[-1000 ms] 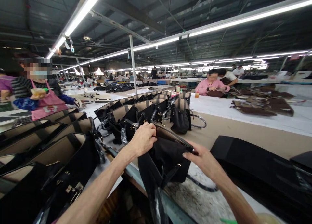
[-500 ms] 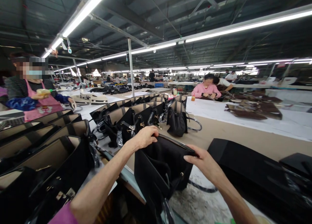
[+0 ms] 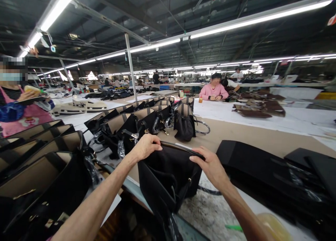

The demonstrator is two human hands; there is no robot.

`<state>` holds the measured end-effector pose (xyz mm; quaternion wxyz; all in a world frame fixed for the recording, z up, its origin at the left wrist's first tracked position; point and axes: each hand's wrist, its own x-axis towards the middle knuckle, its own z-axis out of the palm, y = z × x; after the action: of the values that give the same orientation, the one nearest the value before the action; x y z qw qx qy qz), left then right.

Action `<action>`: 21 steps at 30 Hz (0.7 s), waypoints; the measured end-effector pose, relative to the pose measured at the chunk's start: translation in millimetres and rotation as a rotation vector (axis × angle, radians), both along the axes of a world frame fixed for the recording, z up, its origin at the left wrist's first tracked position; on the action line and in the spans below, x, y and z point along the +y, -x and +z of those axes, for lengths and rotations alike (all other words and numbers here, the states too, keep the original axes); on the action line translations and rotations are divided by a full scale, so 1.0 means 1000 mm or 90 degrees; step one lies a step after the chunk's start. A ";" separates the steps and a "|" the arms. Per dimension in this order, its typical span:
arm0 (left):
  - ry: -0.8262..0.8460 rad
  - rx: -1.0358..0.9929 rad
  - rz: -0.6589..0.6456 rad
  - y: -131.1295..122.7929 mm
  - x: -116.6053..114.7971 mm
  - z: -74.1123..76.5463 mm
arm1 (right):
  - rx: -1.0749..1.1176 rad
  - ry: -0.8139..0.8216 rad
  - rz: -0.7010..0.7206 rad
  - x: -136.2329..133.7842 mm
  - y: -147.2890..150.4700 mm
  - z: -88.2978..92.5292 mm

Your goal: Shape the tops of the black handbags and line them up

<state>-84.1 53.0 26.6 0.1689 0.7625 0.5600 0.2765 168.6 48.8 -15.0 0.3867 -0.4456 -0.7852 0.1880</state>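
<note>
Head camera: I see a black bag (image 3: 169, 178) at six o'clock, pinched by two bare hands.
Left hand (image 3: 147, 146): fingers curled against thumb on the rim's (image 3: 181, 148) left end. Right hand (image 3: 210, 164): thumb and fingers pinch its right end. The rim, uppermost, runs lengthwise from half past nine to half past three.

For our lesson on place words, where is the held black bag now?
In the head view, the black bag is at lower centre, its rim pinched between the left hand and right hand.
</note>
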 end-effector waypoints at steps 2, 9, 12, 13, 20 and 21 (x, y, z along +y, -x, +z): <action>0.002 -0.005 0.018 -0.002 0.001 0.000 | -0.048 -0.024 -0.028 0.001 0.002 -0.002; 0.008 0.008 0.103 -0.007 0.001 -0.003 | -0.184 -0.105 -0.057 0.009 0.013 -0.002; 0.012 -0.001 0.116 -0.008 0.003 -0.004 | -0.129 -0.061 -0.050 0.012 0.015 0.002; 0.015 -0.007 0.118 -0.008 0.003 -0.004 | -0.111 -0.042 -0.052 0.012 0.016 0.003; 0.013 -0.024 0.138 -0.008 0.003 -0.003 | -0.075 0.031 -0.089 0.012 0.020 0.011; 0.006 -0.020 0.133 -0.009 0.002 -0.004 | -0.088 0.028 -0.099 0.012 0.021 0.011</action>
<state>-75.6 55.3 22.8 0.1519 0.6948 0.6348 0.3019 147.8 60.4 -3.7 0.3351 -0.5254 -0.7687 0.1437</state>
